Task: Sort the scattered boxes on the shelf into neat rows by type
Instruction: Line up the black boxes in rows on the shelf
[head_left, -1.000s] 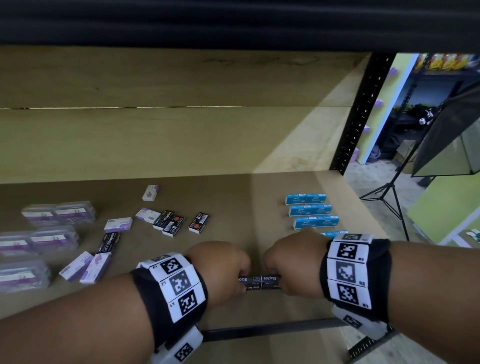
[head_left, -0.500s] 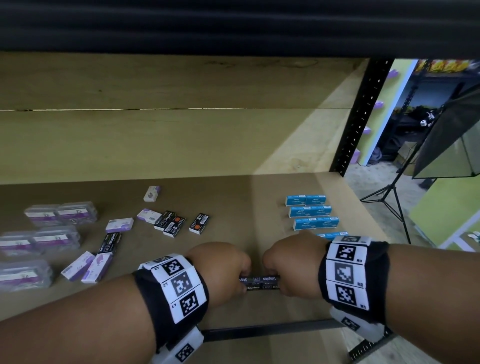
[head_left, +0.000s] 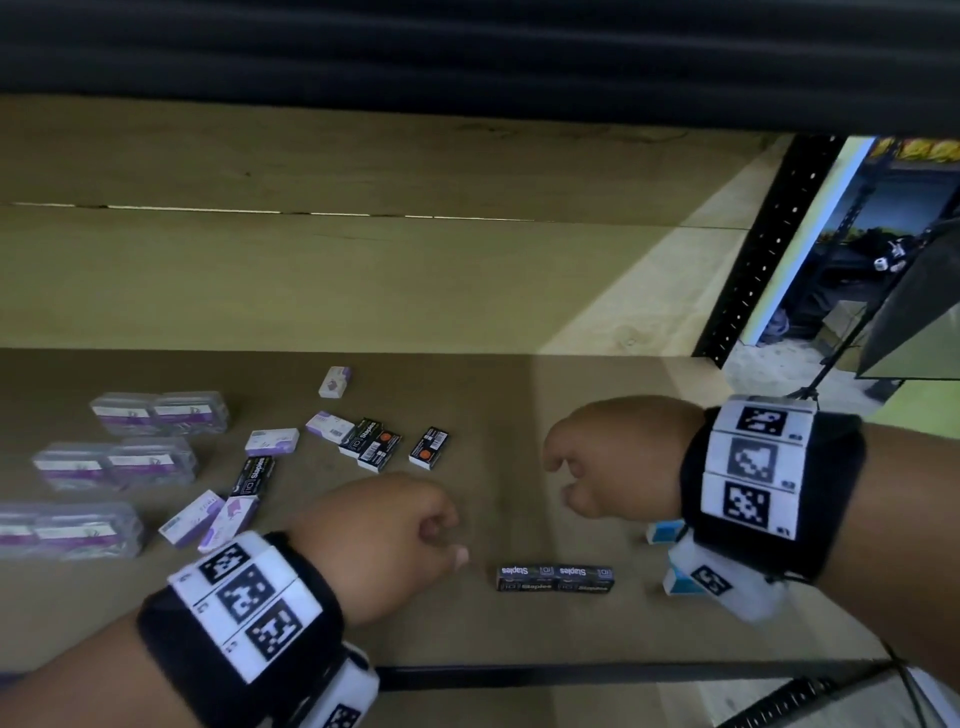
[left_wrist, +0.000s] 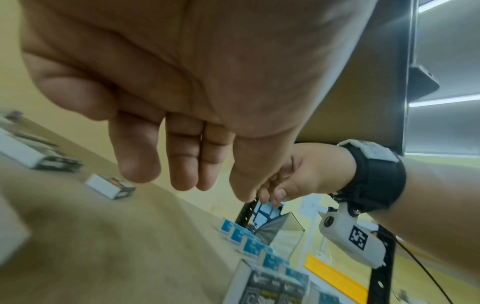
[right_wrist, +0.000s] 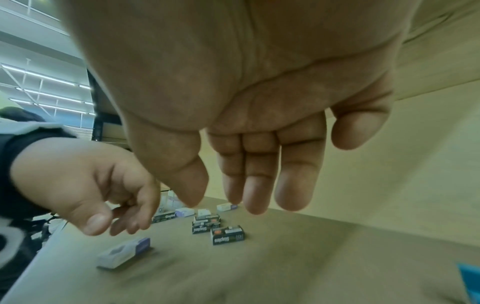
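Observation:
Two black staples boxes (head_left: 555, 578) lie end to end near the front of the shelf (head_left: 519, 519), and no hand touches them. My left hand (head_left: 441, 540) hovers just to their left, fingers loosely curled and empty. Above and behind them my right hand (head_left: 558, 478) is lifted, also empty. The wrist views show relaxed fingers on the left hand (left_wrist: 215, 185) and the right hand (right_wrist: 221, 195). More black boxes (head_left: 371, 441) and purple-white boxes (head_left: 272, 441) lie scattered at mid-left. Blue boxes (head_left: 662, 531) are partly hidden behind my right wrist.
Clear plastic cases (head_left: 156, 413) with purple labels stand in pairs at the far left. A black upright post (head_left: 769, 249) bounds the shelf on the right. The dark metal front edge (head_left: 571, 675) runs below my hands. A wooden back wall closes the rear.
Both hands have let go of the paired black staples boxes. The right hand rose up and back, the left drew away to the left. The boxes stay at the front.

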